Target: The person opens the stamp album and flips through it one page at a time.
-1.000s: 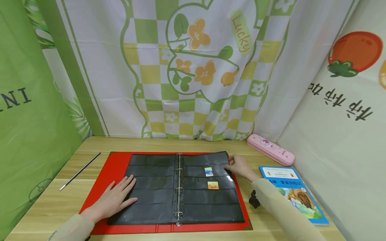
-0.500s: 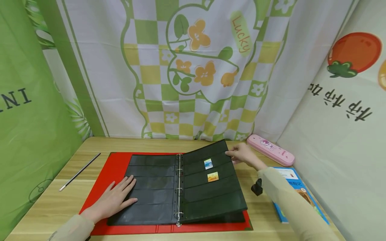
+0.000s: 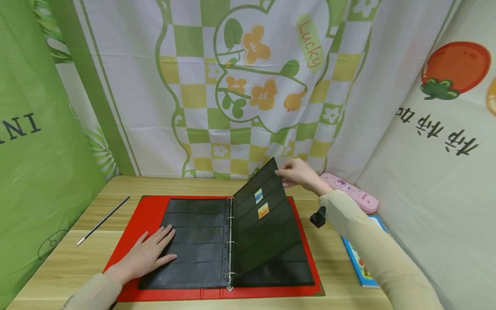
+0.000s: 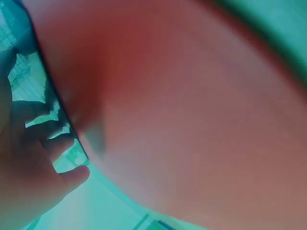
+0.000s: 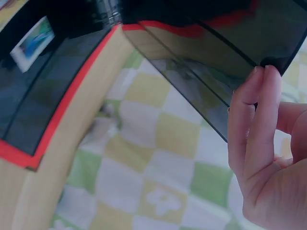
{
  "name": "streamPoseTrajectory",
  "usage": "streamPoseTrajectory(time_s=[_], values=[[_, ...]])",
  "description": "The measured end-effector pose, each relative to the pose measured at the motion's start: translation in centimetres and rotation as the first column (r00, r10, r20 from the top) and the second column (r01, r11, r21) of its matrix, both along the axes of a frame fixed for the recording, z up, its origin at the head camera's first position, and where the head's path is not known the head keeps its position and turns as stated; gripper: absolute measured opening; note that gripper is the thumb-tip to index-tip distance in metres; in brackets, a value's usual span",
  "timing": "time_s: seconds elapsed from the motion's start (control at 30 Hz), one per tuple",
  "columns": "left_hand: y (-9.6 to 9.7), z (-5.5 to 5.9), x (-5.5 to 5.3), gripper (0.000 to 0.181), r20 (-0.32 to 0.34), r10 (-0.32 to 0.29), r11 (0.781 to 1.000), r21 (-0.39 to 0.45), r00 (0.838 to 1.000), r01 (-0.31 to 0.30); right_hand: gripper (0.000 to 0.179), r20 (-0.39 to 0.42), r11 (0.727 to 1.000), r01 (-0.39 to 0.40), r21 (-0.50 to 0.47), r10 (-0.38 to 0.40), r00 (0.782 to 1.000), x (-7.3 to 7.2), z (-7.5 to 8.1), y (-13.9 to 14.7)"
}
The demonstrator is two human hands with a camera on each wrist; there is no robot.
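Right hand [image 3: 299,173], at half-one on the red ring binder [image 3: 140,219], pinches a raised pocket page [image 3: 260,232]; left hand [image 3: 145,257], nine o'clock, lies flat, gripping nothing. I fear tugging tears page holes at the rings [image 3: 230,243].

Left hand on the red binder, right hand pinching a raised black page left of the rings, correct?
No: the head view shows the raised black page right of the rings. The right hand does pinch it, with the left hand on the red binder.

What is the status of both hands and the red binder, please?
Right hand: holding a raised black page. Left hand: resting on the open red binder. Pink pencil case: off the binder, seemingly not in the way.
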State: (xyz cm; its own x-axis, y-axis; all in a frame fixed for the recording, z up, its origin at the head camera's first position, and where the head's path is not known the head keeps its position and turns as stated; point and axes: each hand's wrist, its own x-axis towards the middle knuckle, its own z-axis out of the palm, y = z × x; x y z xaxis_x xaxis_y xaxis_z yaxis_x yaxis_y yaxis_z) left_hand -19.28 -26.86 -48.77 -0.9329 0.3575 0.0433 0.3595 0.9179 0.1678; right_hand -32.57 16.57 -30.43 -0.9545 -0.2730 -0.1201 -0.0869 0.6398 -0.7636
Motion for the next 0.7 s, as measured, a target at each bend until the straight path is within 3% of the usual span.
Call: streamPoseTrajectory(time_s=[0.17,0.3,0.4,0.53,0.7], values=[[0.9,1.0,-0.2,0.078,0.013,-0.021,0.999,-0.046,1.0,0.022,0.025,-0.033,0.999,-0.041,0.017,0.041,0.999,0.0,1.5,-2.3],[2.9,3.1,-0.4,0.073,-0.03,-0.075,0.996,-0.055,0.997,0.073,0.023,-0.063,0.997,-0.07,0.036,0.072,0.995,0.0,2.2,-3.8],[5.3,5.3,-0.8,0.065,-0.085,-0.088,0.996,-0.005,0.992,0.088,0.021,-0.067,0.996,-0.08,0.033,0.082,0.994,-0.1,2.6,-5.0],[9.1,8.9,-1.4,0.048,-0.139,-0.061,0.989,0.128,0.988,0.08,0.021,-0.066,0.997,-0.075,0.021,0.076,0.995,-0.3,2.9,-6.6],[13.2,13.5,-1.6,0.021,-0.162,-0.071,0.94,0.319,0.984,0.12,0.022,-0.057,0.998,-0.065,0.006,0.065,0.996,-0.3,2.9,-8.3]])
